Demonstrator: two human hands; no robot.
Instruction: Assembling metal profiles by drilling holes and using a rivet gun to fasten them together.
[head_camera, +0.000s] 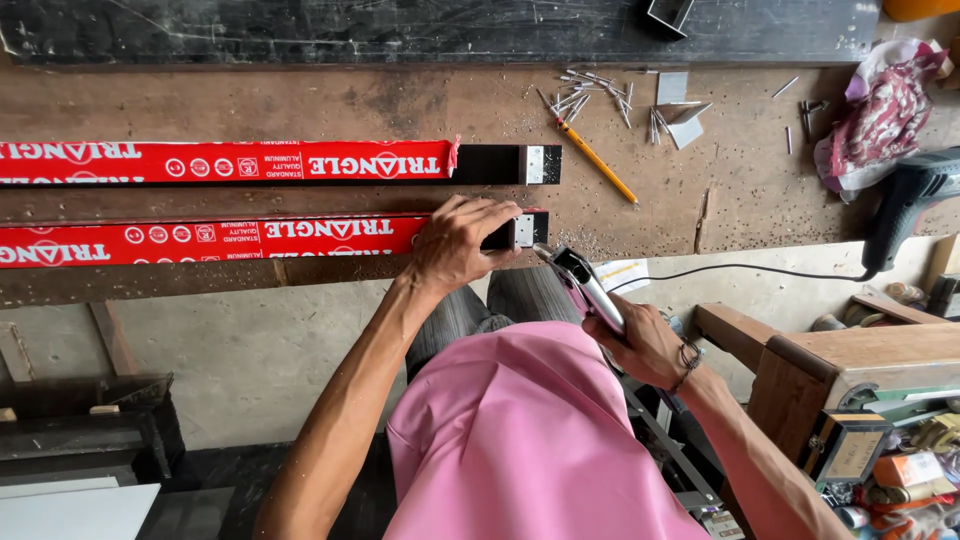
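Two long black metal bars wrapped in red printed film lie side by side on a worn wooden workbench (300, 105). My left hand (458, 243) presses down on the near bar (250, 238), close to its bare black right end with a small metal bracket. The far bar (300, 163) lies untouched behind it. My right hand (645, 345) grips a silver and purple hand tool (585, 285), its tip pointing at the near bar's end, just short of it.
A yellow pencil (597, 160), several loose screws (590, 95) and small metal brackets (680, 115) lie on the bench at the back. A power drill (910, 200) with a black cord and a crumpled cloth (880, 110) are at right. A wooden stand with clutter is at lower right.
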